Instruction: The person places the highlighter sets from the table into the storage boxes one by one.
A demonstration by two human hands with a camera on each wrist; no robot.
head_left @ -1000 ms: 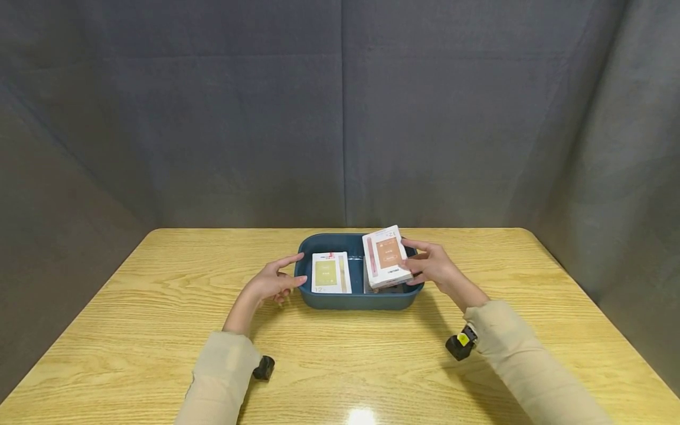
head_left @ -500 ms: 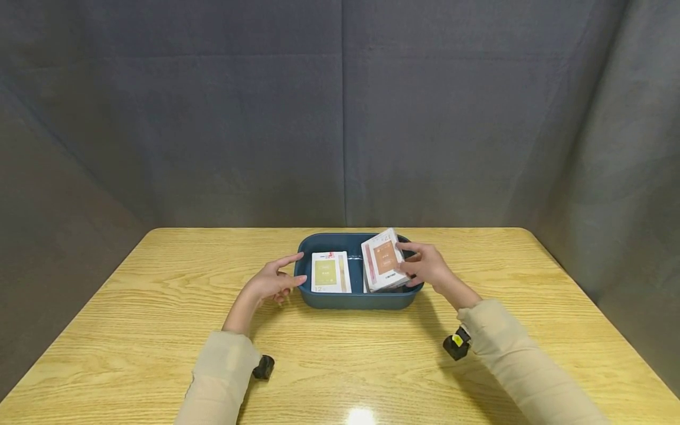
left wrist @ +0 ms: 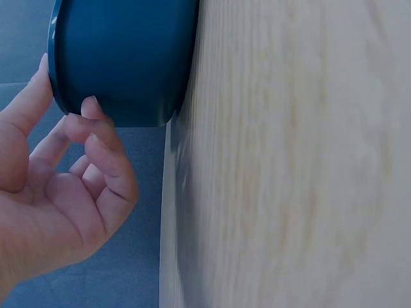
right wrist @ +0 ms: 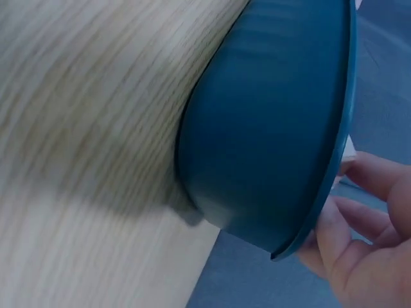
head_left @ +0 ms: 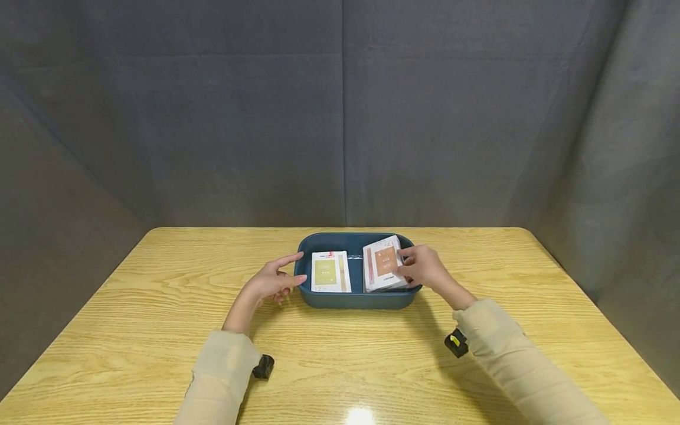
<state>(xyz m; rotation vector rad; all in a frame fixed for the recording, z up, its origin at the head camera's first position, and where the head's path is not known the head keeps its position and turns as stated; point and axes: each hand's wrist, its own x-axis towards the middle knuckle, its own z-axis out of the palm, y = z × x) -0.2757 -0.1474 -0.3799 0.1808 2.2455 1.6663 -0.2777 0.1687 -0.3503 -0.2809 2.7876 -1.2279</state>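
A dark teal plastic bin point(head_left: 353, 301) stands on the table. In its left half lies a flat white box with a yellow-green label point(head_left: 326, 273). My right hand point(head_left: 427, 268) pinches the right edge of a second white box with an orange label point(head_left: 385, 263), which lies turned at a slant low in the bin's right half. In the right wrist view those fingertips point(right wrist: 327, 221) are at the bin's rim and mostly hide the box. My left hand point(head_left: 272, 281) touches the bin's left end, thumb and index finger spread straight along the rim; its other fingers point(left wrist: 106, 154) are loosely bent beside the outer wall.
The wooden table point(head_left: 340, 354) extends on both sides of the bin and toward me. A dark grey cloth point(head_left: 340, 118) hangs behind the table and along both sides. A small black camera is strapped at each wrist.
My right hand has lowered the orange-labelled box, so it sits deeper and flatter in the bin's right half. The left hand, the bin and the other box have stayed in place.
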